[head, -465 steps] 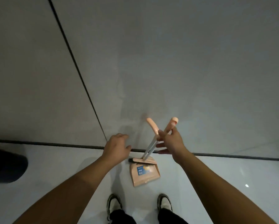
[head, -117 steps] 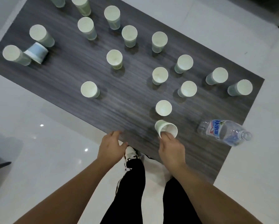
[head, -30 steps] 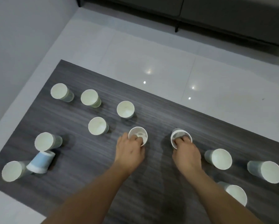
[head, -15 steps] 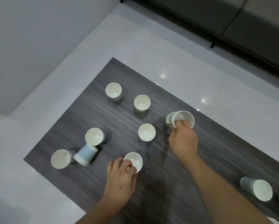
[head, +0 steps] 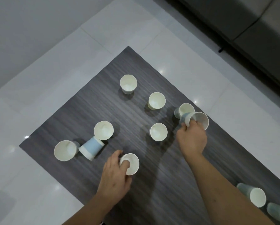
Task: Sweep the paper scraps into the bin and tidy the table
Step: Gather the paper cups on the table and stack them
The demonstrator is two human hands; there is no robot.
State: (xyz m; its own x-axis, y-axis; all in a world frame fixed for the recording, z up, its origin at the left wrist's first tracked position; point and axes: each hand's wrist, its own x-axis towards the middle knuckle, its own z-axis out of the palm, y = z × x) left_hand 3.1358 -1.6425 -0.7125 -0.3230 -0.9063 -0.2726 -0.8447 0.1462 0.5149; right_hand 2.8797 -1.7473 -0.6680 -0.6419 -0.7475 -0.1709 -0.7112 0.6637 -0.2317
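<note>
Several white paper cups stand on a dark wood-grain table (head: 90, 111). My left hand (head: 115, 174) grips one paper cup (head: 130, 164) by its rim, fingers inside, near the table's front edge. My right hand (head: 192, 138) holds a second paper cup (head: 196, 120), tilted and raised, right beside a standing cup (head: 185, 109). Another cup (head: 158, 132) stands between my hands. A light blue cup (head: 91, 147) lies on its side at the left between two upright cups (head: 65, 150) (head: 103, 130).
Two more upright cups (head: 128, 83) (head: 156, 101) stand toward the far corner, and two cups (head: 256, 196) lie at the lower right. Glossy white floor tiles (head: 192, 65) surround the table. A grey sofa (head: 252, 25) runs along the upper right, a grey wall at the left.
My right hand has tilted its cup up next to the standing cup. My left hand has kept hold of its cup near the front edge. The view has shifted left.
</note>
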